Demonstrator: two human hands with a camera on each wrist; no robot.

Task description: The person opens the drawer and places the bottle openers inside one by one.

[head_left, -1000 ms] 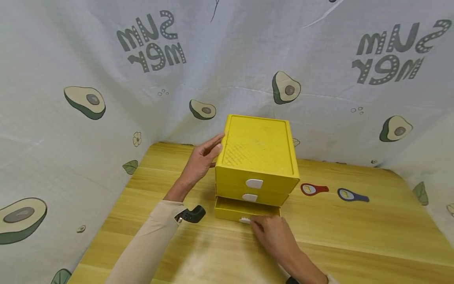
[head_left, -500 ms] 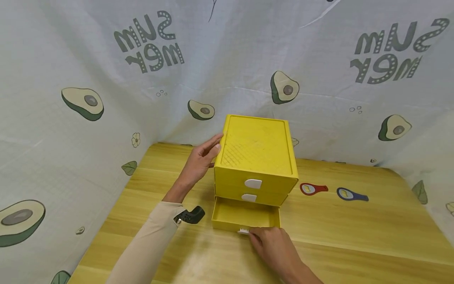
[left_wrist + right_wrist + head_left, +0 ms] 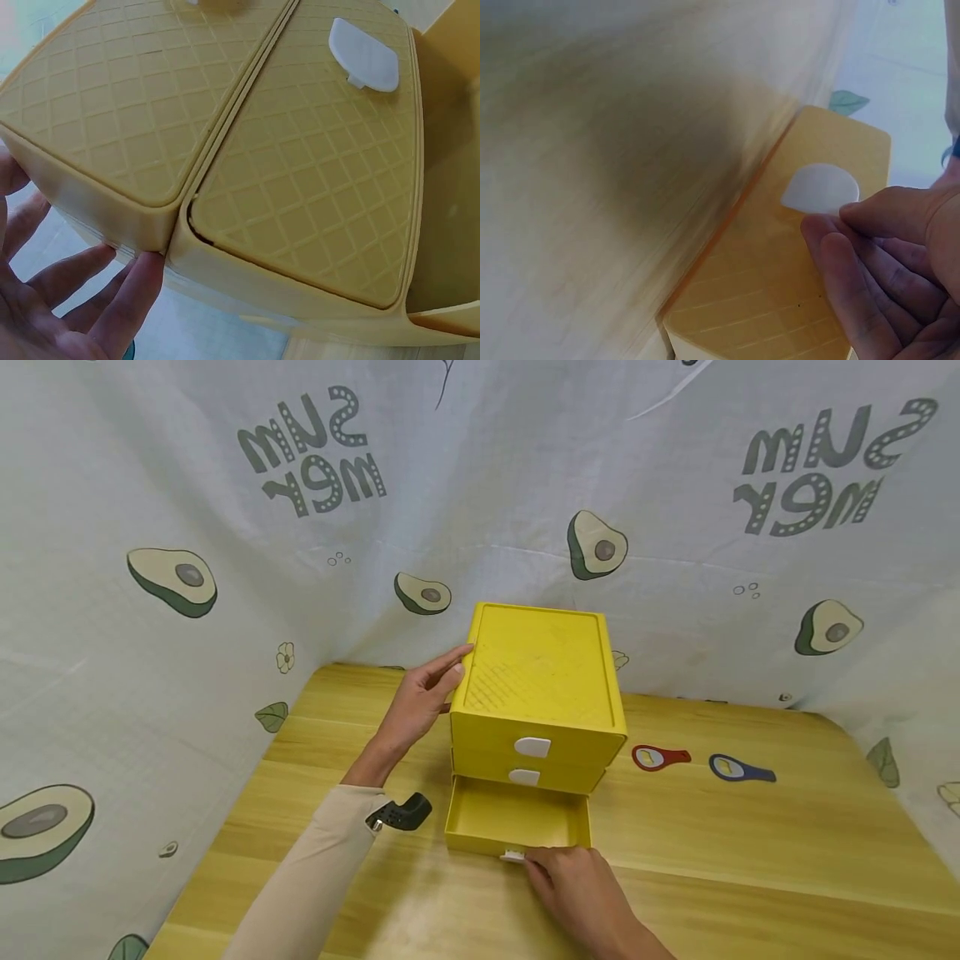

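A yellow drawer cabinet (image 3: pixel 540 668) stands on the table, its two upper drawers closed and its bottom drawer (image 3: pixel 517 814) pulled out, with a bare yellow floor inside. My right hand (image 3: pixel 585 893) pinches the white handle (image 3: pixel 821 189) of that bottom drawer between thumb and curled fingers. Against the cabinet's left side rests my left hand (image 3: pixel 416 702), fingers fairly straight, touching the side wall and upper edge. In the left wrist view its fingertips (image 3: pixel 142 277) press on the yellow side, and the white handle (image 3: pixel 365 56) of a closed drawer shows.
To the right of the cabinet lie a red paddle-shaped piece (image 3: pixel 660 757) and a blue one (image 3: pixel 741 768), flat on the wooden table (image 3: pixel 750 843). A white cloth (image 3: pixel 487 485) printed with avocados hangs behind. A black wrist device (image 3: pixel 405 812) sits at the left sleeve.
The bottom drawer has slid out towards me, with my right hand pulling its handle; the motion slows in the last half second. The left hand has stayed against the cabinet.
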